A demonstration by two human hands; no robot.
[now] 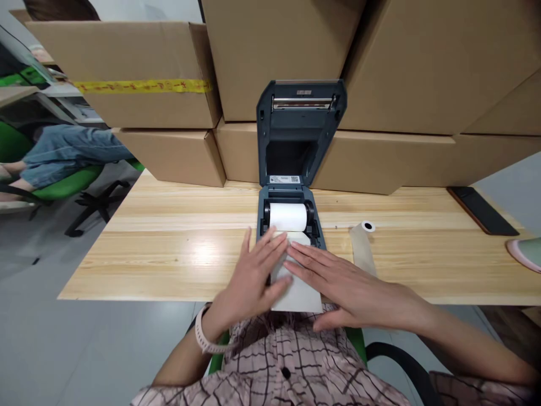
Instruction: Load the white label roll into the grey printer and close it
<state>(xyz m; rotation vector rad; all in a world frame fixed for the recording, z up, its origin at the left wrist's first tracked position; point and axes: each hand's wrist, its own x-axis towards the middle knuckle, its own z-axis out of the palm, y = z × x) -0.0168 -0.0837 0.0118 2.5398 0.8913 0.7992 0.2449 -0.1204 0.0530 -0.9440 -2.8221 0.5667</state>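
Note:
A dark grey label printer [262,210] stands on the table with its lid [333,121] raised against the boxes. Inside it sits a white label roll [288,217], held between black side holders. From the roll a pale strip of label paper [302,296] runs toward me and hangs past the table's front edge. My left hand [253,276] lies over the strip's left side, fingers stretched out. Across its right side rests my right hand [342,285], fingers extended and flat. Both sets of fingertips meet near the roll's front, hiding part of the printer body.
Right of the printer lies a small roll [368,226] with a loose paper tail. A dark phone-like slab [482,210] and a green-and-pink object [524,254] are at the far right. Cardboard boxes [279,51] wall the back. At left, a seated person's legs [76,149] show.

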